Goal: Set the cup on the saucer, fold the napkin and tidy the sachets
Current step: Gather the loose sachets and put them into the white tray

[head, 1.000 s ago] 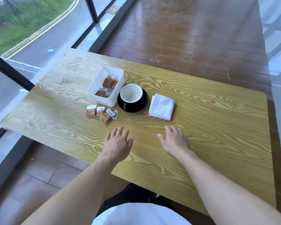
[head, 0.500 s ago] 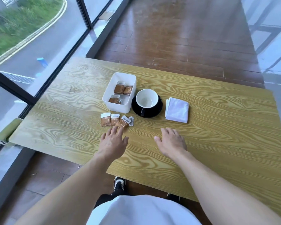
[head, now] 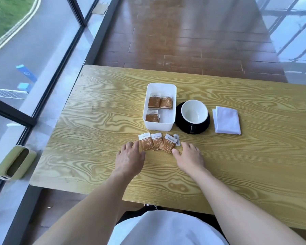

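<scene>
A white-lined cup (head: 194,111) stands on a black saucer (head: 179,123). Right of it lies a folded white napkin (head: 226,120). A white box (head: 149,122) left of the saucer holds several brown sachets (head: 160,101). Several loose brown sachets (head: 157,143) lie in a row on the table in front of the box. My left hand (head: 130,157) lies flat, fingertips at the left end of that row. My right hand (head: 190,157) lies flat, thumb touching the right end. Both hands hold nothing.
The wooden table (head: 95,121) ends close to a glass wall on the left. A green holder (head: 15,162) sits on the sill beside the table's left edge. Brown floor tiles lie beyond the far edge.
Both hands have slid forward to the loose sachets, closing in on the row from left and right. The camera has moved nearer and shifted left.
</scene>
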